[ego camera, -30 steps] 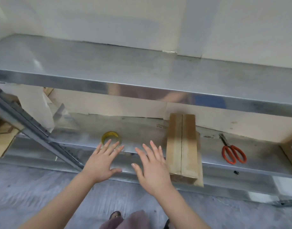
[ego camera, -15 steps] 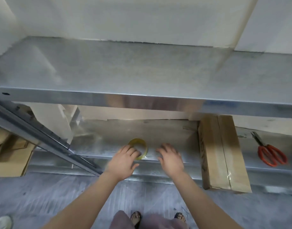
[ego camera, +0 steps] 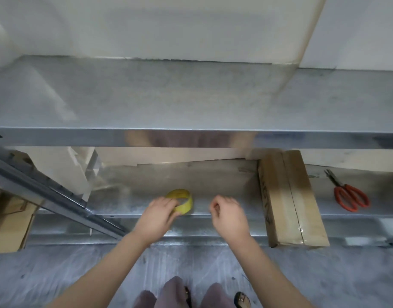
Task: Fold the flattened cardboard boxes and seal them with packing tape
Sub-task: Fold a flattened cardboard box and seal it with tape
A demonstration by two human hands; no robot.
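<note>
A yellowish roll of packing tape (ego camera: pixel 184 202) stands tilted on the lower metal shelf (ego camera: pixel 224 185). My left hand (ego camera: pixel 157 215) grips the roll, fingers curled round its near rim. My right hand (ego camera: pixel 227 213) hovers just right of the roll with its fingers curled and nothing in them. A folded, taped cardboard box (ego camera: pixel 289 201) lies on the same shelf to the right, sticking out over the shelf's front edge.
Red-handled scissors (ego camera: pixel 346 194) lie at the far right of the lower shelf. The upper metal shelf (ego camera: pixel 191 103) juts out above my hands. A slanted metal rail (ego camera: pixel 46 194) crosses at left, with flattened cardboard (ego camera: pixel 8 218) behind it on the floor.
Both hands moved down and in to the lower shelf. My left hand went from spread open to gripping the tape roll, which now stands tilted. My right hand's fingers curled.
</note>
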